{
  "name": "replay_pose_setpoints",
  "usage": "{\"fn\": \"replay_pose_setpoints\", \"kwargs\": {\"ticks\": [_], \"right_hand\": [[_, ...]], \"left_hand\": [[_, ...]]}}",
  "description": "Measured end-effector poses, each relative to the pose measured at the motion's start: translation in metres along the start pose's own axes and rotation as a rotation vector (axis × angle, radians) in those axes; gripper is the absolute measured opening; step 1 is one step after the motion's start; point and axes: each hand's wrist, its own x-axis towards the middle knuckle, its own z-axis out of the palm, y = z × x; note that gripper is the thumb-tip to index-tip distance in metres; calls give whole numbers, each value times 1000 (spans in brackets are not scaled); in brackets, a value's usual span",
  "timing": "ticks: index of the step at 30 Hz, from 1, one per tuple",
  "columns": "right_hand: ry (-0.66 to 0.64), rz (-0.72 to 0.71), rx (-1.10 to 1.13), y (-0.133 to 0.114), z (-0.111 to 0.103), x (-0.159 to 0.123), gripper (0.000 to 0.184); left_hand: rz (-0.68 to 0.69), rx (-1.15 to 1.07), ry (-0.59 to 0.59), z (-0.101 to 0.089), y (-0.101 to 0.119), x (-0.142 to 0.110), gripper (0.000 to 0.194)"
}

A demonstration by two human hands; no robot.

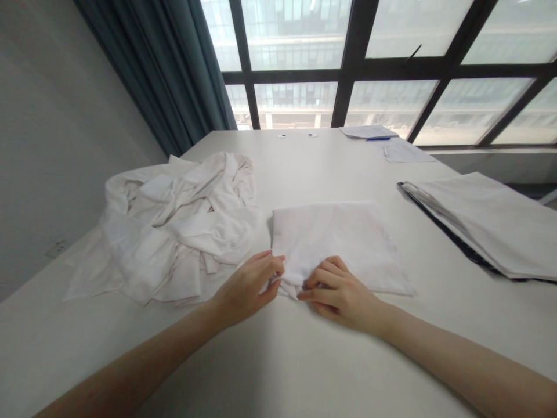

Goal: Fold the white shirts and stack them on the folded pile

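A white cloth (335, 238), folded into a flat rectangle, lies on the white table before me. At its near left corner my left hand (250, 284) pinches the edge between thumb and fingers. My right hand (342, 293) is at the same near edge, a little to the right, its fingers curled closed on the fabric. Between the two hands the edge is bunched and slightly turned. What exactly lies under the right fingertips is hidden.
A crumpled heap of white cloth (183, 220) lies on the left. On the right, folded white cloths (491, 223) rest on something dark. Papers (368, 132) and a blue pen (378, 139) lie at the table's (313, 168) far end, near the windows and a dark curtain (165, 69).
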Motion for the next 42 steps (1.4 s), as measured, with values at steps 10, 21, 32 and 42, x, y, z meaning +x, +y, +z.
{"fn": "replay_pose_setpoints", "kwargs": {"ticks": [10, 21, 32, 42], "right_hand": [[-20, 18, 32, 1, -2, 1, 18], [13, 231, 44, 0, -5, 2, 7], [-197, 352, 45, 4, -17, 4, 30], [-67, 295, 10, 8, -13, 0, 16]], "left_hand": [[169, 140, -52, -7, 3, 1, 25], [243, 23, -92, -14, 5, -4, 23], [227, -17, -114, -12, 3, 0, 35], [265, 23, -192, -15, 4, -2, 36]]}}
